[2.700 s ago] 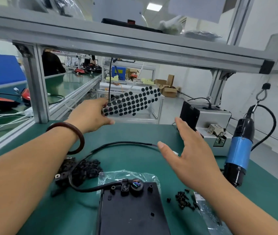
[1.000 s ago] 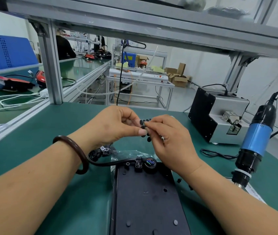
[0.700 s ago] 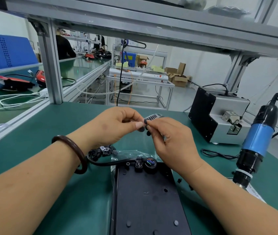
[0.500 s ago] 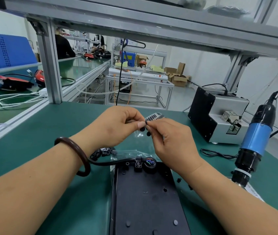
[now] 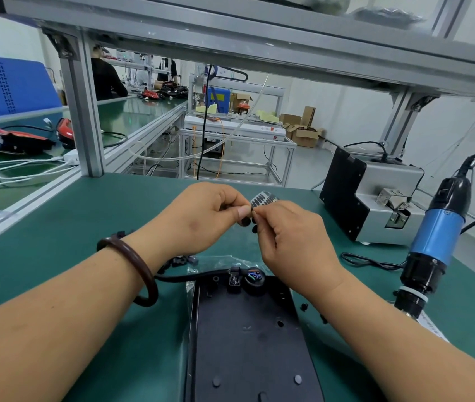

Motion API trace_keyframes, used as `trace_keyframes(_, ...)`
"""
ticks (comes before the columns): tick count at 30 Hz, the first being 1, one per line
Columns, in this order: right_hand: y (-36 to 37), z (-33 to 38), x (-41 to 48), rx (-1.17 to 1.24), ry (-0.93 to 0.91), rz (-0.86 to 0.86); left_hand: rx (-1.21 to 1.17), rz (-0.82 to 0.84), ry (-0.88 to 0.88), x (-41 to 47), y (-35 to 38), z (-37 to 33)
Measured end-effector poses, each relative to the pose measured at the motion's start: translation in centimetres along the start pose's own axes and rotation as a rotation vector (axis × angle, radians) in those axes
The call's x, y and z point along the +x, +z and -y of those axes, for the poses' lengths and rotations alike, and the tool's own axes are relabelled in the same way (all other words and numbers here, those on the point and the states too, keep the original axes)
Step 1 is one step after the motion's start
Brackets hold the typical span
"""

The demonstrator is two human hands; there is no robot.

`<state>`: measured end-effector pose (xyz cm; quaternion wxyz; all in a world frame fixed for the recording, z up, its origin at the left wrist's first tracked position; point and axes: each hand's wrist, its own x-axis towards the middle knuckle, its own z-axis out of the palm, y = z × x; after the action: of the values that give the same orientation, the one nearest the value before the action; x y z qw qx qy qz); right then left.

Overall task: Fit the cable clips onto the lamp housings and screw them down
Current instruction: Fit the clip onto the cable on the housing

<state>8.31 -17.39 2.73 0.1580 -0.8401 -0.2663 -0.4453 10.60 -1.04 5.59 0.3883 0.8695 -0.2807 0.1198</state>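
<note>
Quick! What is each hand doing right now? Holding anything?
Left hand: closed, pinching the sheet of black dots.
Right hand: closed, pinching the same sheet at its lower edge.

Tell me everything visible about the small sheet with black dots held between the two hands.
The sheet is a small pale backing with rows of black round dots. It looks flexible and slants up and away above the green bench. The left hand pinches its near edge; the right hand pinches there too. Fingers hide its lower part.

Green workbench point(image 5: 71, 227), aluminium frame point(image 5: 82, 111), white walls point(image 5: 361, 111), cardboard boxes point(image 5: 303, 126), grey floor point(image 5: 308, 163)
</note>
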Motion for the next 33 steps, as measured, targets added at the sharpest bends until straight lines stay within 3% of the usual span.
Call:
trace_keyframes(13,0.3,-0.1,0.0,-0.026,0.014,-0.066,-0.052,-0.003,-0.014,0.0,0.0,0.2)
trace_keyframes(21,0.8,-0.6,-0.2,0.317,0.400,-0.048,-0.034,0.031,-0.054,0.0,-0.6,0.4)
trace_keyframes(27,0.9,-0.5,0.1,0.713,0.731,0.000,-0.023,0.039,-0.274,0.4,-2.0,3.6)
trace_keyframes(29,0.9,-0.4,0.2,0.789,0.765,-0.004,0.076,0.067,-0.351,0.4,-2.1,4.6)
trace_keyframes(31,0.9,-0.3,0.2,0.813,0.785,-0.005,0.364,0.086,-0.396,0.4,-1.9,4.8)
trace_keyframes(33,0.9,-0.2,0.1,0.797,0.799,-0.009,0.486,-0.040,-0.354,0.4,-1.6,3.7)
